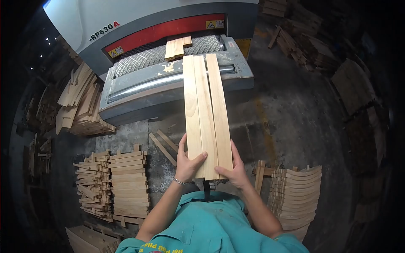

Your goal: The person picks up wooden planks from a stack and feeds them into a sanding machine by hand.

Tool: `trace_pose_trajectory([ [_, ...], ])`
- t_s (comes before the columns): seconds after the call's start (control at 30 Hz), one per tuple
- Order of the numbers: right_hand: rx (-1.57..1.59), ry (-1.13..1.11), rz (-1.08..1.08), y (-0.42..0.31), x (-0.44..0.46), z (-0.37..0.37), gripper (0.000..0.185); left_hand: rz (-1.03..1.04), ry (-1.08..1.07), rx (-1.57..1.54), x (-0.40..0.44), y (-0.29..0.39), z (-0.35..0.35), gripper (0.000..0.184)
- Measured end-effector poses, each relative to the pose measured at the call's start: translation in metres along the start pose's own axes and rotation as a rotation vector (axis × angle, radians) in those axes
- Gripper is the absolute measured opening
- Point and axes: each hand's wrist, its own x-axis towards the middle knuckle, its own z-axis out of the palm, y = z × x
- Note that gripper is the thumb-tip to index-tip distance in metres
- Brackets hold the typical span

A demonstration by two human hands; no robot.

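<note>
Three long pale wooden boards (pixel 202 105) lie side by side between my hands, with a narrow dark gap before the rightmost one. My left hand (pixel 188 162) grips their left edge, thumb on top. On the right edge, my right hand (pixel 234 168) holds on in the same way, its thumb across the near end. The far ends of the boards reach over the metal roller (pixel 143 86) at the front of the machine (pixel 177 76). Farther in, short-looking wooden pieces (pixel 175 48) lie on the diamond-patterned feed bed (pixel 143 59), partly under the red guard (pixel 168 29).
Stacked boards (pixel 128 181) stand on the floor at lower left, beside a rougher pile of sticks (pixel 93 185). Curved pieces (pixel 295 194) are stacked at lower right. Another pile (pixel 80 101) sits left of the machine. Loose strips (pixel 162 147) lie on the floor.
</note>
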Motion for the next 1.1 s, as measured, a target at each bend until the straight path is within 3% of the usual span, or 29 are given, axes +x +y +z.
trace_pose_trajectory([
  [0.17, 0.016, -0.067, 0.063, -0.006, 0.015, 0.003, 0.1, 0.095, 0.094, 0.034, -0.007, -0.002, -0.005, 0.085],
  [0.23, 0.068, -0.088, 0.138, -0.009, 0.022, 0.012, 0.099, 0.068, 0.118, 0.035, -0.004, 0.002, -0.015, 0.081],
  [0.4, 0.043, -0.107, 0.059, -0.005, 0.048, 0.027, 0.097, 0.019, 0.141, 0.02, 0.011, 0.017, -0.033, 0.076],
  [0.63, 0.068, -0.099, 0.124, -0.012, 0.092, 0.042, 0.094, -0.045, 0.065, -0.062, 0.057, 0.04, -0.065, 0.081],
  [0.77, 0.04, -0.074, 0.113, -0.014, 0.101, 0.05, 0.092, -0.193, -0.089, -0.023, 0.058, 0.06, -0.082, 0.09],
  [0.9, -0.013, -0.052, 0.119, -0.011, 0.11, 0.062, 0.09, -0.112, -0.154, -0.028, 0.071, 0.054, -0.099, 0.099],
  [1.0, -0.058, -0.039, 0.117, -0.008, 0.116, 0.064, 0.089, -0.315, -0.308, 0.051, 0.082, 0.062, -0.125, 0.1],
  [1.1, -0.016, -0.026, 0.187, -0.013, 0.123, 0.062, 0.085, -0.368, -0.421, -0.036, 0.093, 0.064, -0.14, 0.099],
])
